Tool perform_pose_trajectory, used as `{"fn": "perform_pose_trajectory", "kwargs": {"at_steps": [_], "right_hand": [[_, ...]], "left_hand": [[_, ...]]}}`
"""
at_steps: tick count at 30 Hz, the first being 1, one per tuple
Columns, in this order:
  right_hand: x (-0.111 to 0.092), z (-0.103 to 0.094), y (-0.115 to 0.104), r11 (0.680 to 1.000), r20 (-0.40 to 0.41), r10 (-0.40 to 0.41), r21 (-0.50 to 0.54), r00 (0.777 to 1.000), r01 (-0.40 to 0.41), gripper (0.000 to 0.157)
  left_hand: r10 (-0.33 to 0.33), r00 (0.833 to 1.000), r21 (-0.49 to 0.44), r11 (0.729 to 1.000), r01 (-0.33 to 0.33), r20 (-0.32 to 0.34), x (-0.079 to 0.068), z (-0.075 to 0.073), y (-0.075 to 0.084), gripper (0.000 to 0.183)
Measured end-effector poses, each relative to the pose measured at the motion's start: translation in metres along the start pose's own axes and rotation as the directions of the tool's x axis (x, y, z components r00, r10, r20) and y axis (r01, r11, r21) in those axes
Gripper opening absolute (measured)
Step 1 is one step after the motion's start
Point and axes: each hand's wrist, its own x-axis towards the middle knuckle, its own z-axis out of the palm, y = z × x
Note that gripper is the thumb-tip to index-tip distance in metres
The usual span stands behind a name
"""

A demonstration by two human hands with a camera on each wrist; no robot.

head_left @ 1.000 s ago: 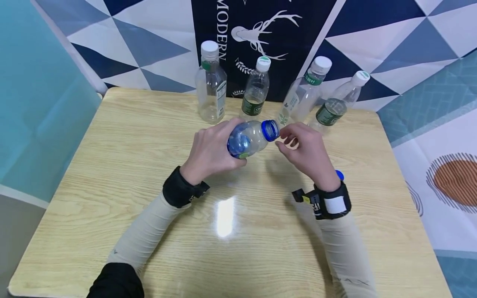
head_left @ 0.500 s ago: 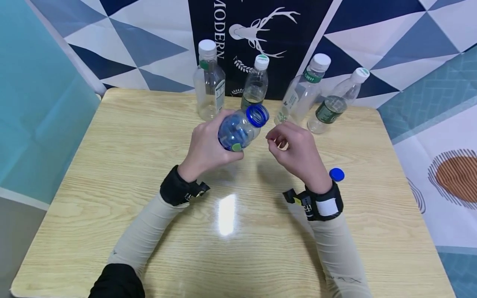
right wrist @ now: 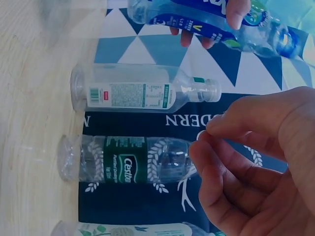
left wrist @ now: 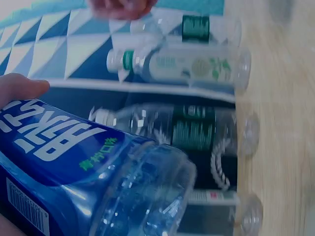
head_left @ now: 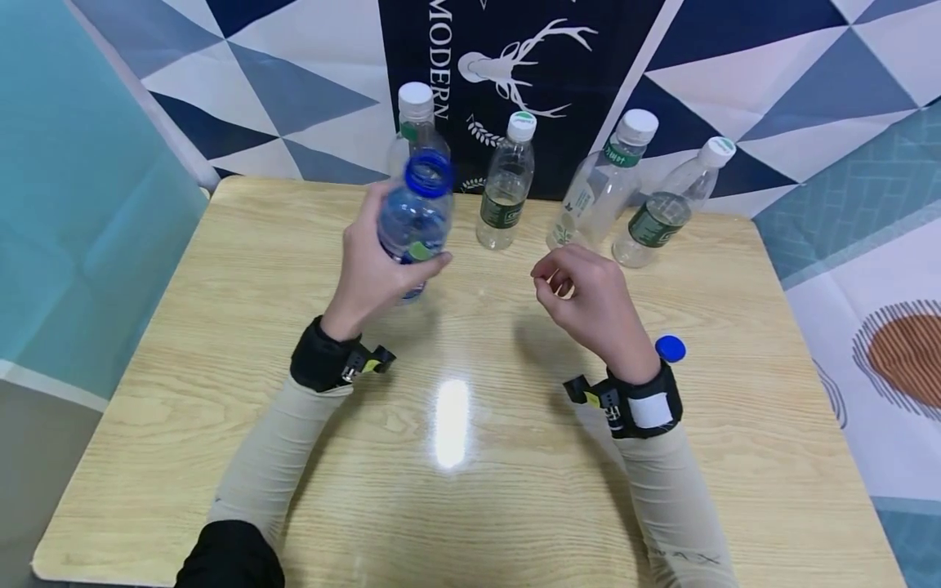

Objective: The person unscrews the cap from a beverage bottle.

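Observation:
My left hand (head_left: 375,261) grips a clear plastic drink bottle (head_left: 416,220) with a blue label and a blue, uncapped neck. In the left wrist view the bottle's ribbed base (left wrist: 152,191) shows, off the table. My right hand (head_left: 584,298) hovers over the table at the right, fingers loosely curled and thumb near the index fingertip. Nothing shows held between them in the right wrist view. To the right of that wrist a blue cap (head_left: 671,349) lies on the table.
Along the back edge of the wooden table (head_left: 515,490) stand several capped clear bottles: one partly behind the held bottle, a green-labelled bottle (head_left: 503,196), a larger bottle (head_left: 599,192) and another green-labelled bottle (head_left: 665,212). A patterned backdrop (head_left: 309,90) rises behind them.
My left hand has carried the blue-labelled bottle leftward, away from my right hand, and turned it from tilted to nearly upright. My right hand has shifted slightly left, exposing the blue cap.

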Motion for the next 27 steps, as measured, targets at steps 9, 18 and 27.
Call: {"fn": "perform_pose_trajectory", "kwargs": {"at_steps": [9, 18, 27], "right_hand": [[0.001, 0.006, -0.001, 1.000, 0.018, 0.005, -0.001, 1.000, -0.005, 0.007], [0.000, 0.007, -0.004, 1.000, 0.033, 0.004, 0.004, 0.999, -0.004, 0.006], [-0.001, 0.003, -0.005, 1.000, 0.032, 0.008, 0.012, 0.999, -0.009, 0.006]], "left_hand": [[-0.167, 0.962, -0.020, 0.986, 0.167, -0.214, 0.026, -0.052, -0.034, 0.083], [-0.261, 0.892, -0.088, 0.965, 0.246, -0.368, 0.046, -0.075, -0.075, 0.093], [-0.319, 0.878, -0.047, 0.945, 0.324, -0.356, 0.053, -0.077, -0.105, 0.091]]}}
